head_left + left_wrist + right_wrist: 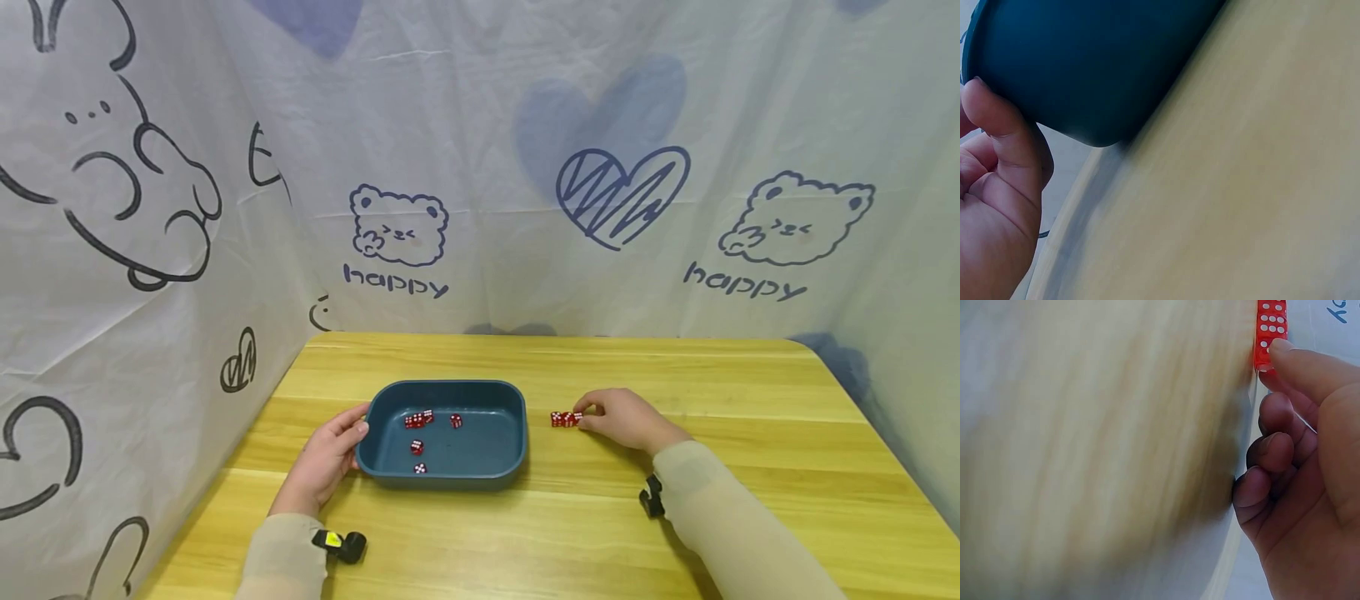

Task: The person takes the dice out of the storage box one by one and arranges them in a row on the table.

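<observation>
Right of the blue-green bin (472, 451), toward the far edge of the surface (480, 550), is a short row of red dice (562, 419); the right hand (621, 417) pinches its right end between thumb and forefinger, though whether the row touches the surface I cannot tell. The left hand (321, 458) grips the bin's left end, beside more red dice (417, 447) lying inside. The dice should be light, hard and a little slippery — pressing both ends inward likely keeps the row together. The bin looks stiff, best held by its rim.
</observation>
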The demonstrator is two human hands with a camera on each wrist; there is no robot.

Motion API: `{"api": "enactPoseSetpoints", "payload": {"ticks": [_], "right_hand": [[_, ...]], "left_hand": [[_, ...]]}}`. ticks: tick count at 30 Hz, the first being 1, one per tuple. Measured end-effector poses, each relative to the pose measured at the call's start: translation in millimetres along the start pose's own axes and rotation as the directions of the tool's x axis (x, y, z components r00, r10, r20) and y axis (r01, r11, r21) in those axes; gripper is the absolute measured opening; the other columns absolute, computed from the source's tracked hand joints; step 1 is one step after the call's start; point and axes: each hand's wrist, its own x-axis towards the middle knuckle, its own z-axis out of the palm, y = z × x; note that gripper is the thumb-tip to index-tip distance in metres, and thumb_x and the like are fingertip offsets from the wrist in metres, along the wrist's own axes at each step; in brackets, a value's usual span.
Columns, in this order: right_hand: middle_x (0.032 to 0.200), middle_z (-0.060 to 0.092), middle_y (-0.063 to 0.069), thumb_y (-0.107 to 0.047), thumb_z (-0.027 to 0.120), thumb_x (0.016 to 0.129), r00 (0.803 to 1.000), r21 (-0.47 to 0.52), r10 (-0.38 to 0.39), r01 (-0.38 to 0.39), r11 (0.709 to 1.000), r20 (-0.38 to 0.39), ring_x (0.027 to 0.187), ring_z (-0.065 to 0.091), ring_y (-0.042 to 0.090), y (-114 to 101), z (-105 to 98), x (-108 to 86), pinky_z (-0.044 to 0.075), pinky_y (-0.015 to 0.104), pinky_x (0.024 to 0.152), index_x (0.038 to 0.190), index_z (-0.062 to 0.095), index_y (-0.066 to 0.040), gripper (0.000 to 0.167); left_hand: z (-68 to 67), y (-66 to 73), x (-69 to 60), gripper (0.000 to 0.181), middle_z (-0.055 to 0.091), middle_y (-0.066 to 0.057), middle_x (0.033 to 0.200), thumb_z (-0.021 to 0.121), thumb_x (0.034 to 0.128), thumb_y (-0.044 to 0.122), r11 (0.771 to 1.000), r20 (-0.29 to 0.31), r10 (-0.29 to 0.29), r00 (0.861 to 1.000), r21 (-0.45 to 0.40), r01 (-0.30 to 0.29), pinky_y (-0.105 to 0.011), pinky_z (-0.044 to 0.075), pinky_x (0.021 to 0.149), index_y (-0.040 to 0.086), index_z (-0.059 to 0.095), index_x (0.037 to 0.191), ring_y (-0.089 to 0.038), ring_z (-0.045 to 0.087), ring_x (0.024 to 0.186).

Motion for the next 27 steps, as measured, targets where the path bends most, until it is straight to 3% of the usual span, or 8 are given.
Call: {"api": "enactPoseSetpoints", "payload": {"ticks": [9,17,27], "right_hand": [[0.096,0.065,-0.007,-0.030,0.070,0.097,1.000,0.028,-0.001,0.001,1.000,0.005,0.080,0.053,0.015,-1.0,-0.8,-2.2,0.046,0.039,0.075,0.121,0.072,-0.020,0.027],[0.079,0.058,-0.003,-0.032,0.069,0.098,1.000,0.040,0.007,-0.008,0.999,0.008,0.069,0.050,0.016,-5.0,-2.1,-1.6,0.042,0.035,0.064,0.130,0.068,-0.018,0.035],[0.071,0.052,0.000,-0.032,0.067,0.099,1.000,0.054,-0.011,0.011,0.998,-0.014,0.062,0.046,0.016,-13.9,-3.4,-3.1,0.039,0.034,0.057,0.133,0.066,-0.016,0.038]], "left_hand": [[0.1,-0.4,-0.3,0.049,0.057,-0.019,0.123,0.052,0.1074,0.013,1.000,-0.006,-0.003,1.000,-0.009,0.003,-0.021,0.050,0.057,-0.001,0.040,0.153,-0.011,0.056,0.065],[-0.7,-1.1,0.4,0.049,0.057,-0.018,0.121,0.052,0.1074,0.014,1.000,0.000,-0.003,1.000,-0.016,0.003,-0.020,0.050,0.057,-0.001,0.040,0.153,-0.011,0.055,0.064],[-0.7,-1.4,1.5,0.049,0.055,-0.022,0.125,0.052,0.1075,0.015,1.000,-0.004,-0.018,1.000,-0.012,0.018,-0.021,0.049,0.058,-0.001,0.040,0.152,-0.012,0.054,0.065]]}}
